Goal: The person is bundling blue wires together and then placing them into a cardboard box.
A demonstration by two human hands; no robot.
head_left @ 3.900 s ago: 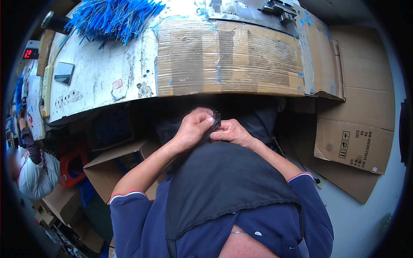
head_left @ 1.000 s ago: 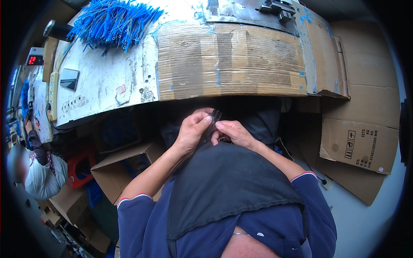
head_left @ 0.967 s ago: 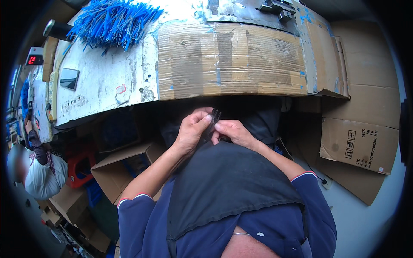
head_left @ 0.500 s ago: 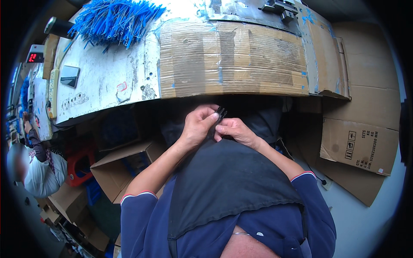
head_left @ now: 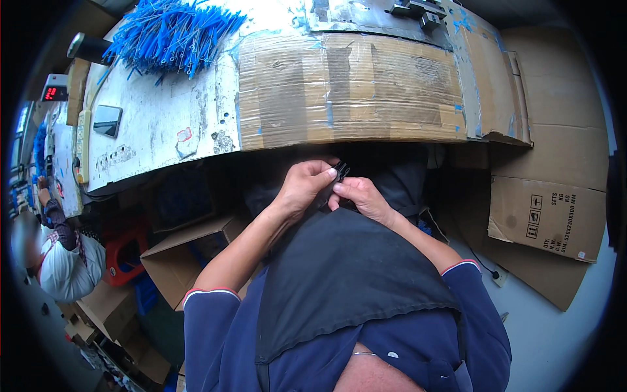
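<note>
A small black piece [head_left: 342, 171] with thin prongs is in the two hands of the person, in front of the body and just below the near edge of the table [head_left: 163, 111]. The left hand [head_left: 302, 187] has it in a narrow pinch: the thumb lies on the near side, the fingers bend behind, and the prongs stand out beyond the thumb tip. The right hand [head_left: 367, 198] is beside it, with thumb and bent fingers close together at the lower part of the piece. I cannot tell whether these fingers pinch it or only touch it, because the black apron [head_left: 353, 281] makes a dark background.

On the table, a brown cardboard sheet [head_left: 353, 91] covers the part before the person. To its left lies a pile of blue strips [head_left: 173, 39], and nearer the edge a flat dark rectangular object [head_left: 108, 121]. At the far right side sits a dark metal block [head_left: 421, 12]. Below the table, at left, are an open cardboard box [head_left: 189, 255] and a red stool [head_left: 124, 258]. Farther left, another person [head_left: 72, 271] in white sits.
</note>
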